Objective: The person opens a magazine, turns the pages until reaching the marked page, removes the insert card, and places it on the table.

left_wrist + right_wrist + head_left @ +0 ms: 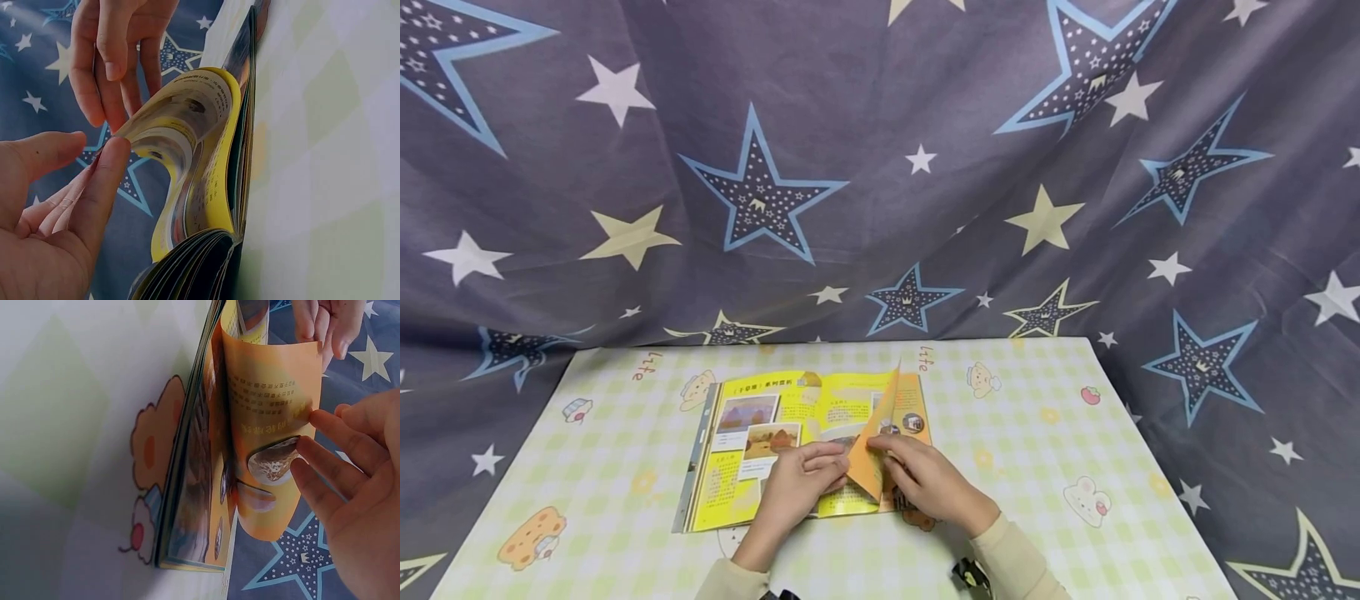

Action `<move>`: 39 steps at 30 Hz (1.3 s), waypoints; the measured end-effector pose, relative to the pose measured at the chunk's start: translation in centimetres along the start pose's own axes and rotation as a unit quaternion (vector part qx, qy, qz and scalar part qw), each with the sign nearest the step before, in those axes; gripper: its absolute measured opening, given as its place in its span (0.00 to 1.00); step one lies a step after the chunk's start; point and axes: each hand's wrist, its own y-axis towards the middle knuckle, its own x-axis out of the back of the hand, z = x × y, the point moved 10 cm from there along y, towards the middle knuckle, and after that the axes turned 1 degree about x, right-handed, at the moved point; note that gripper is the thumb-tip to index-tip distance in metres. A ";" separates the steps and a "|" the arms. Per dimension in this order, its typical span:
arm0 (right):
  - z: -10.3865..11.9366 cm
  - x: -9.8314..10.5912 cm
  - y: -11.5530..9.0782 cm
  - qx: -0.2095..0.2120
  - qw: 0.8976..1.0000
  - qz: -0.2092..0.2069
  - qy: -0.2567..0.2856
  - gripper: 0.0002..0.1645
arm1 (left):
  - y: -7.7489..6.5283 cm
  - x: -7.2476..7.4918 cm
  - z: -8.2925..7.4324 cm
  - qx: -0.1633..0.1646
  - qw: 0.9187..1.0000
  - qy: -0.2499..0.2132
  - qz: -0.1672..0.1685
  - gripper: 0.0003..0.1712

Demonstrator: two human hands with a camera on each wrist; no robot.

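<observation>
An open magazine [718, 467] with glossy yellow pages lies on the table. One orange-backed page [868, 467] stands raised and bent over its right half, its yellow face [219, 112] curling in the left wrist view. My left hand [801, 483] pinches the free edge of this page between thumb and fingers. On the page's orange side, my right hand [932, 483] touches it with extended fingertips [306, 447], the fingers spread apart. Beneath the raised page, an orange page with round pictures [913, 423] shows at the right.
A pale green checked cloth with cartoon prints covers the table [1060, 433]. Behind and beside it hangs a dark curtain [865, 217] patterned with stars. Dark wrist-worn gear [970, 575] sits near the right sleeve [1015, 558].
</observation>
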 end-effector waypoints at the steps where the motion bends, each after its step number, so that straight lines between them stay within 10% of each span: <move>1: 0.1 0.0 0.0 0.002 1.000 0.000 -0.001 0.22 | 0.0 -0.1 0.0 0.000 1.000 0.002 0.003 0.18; 9: 0.1 0.2 -0.1 0.005 1.000 -0.004 -0.005 0.25 | -0.4 1.1 0.0 0.002 1.000 0.015 -0.016 0.15; 26: -3.8 -1.6 -2.6 -0.070 0.986 0.118 -0.088 0.50 | -4.9 14.0 2.1 0.080 0.980 0.046 -0.176 0.21; 39: -4.1 -1.8 -3.0 -0.083 0.981 0.127 -0.122 0.41 | -7.2 18.3 4.1 0.117 0.959 0.064 -0.251 0.22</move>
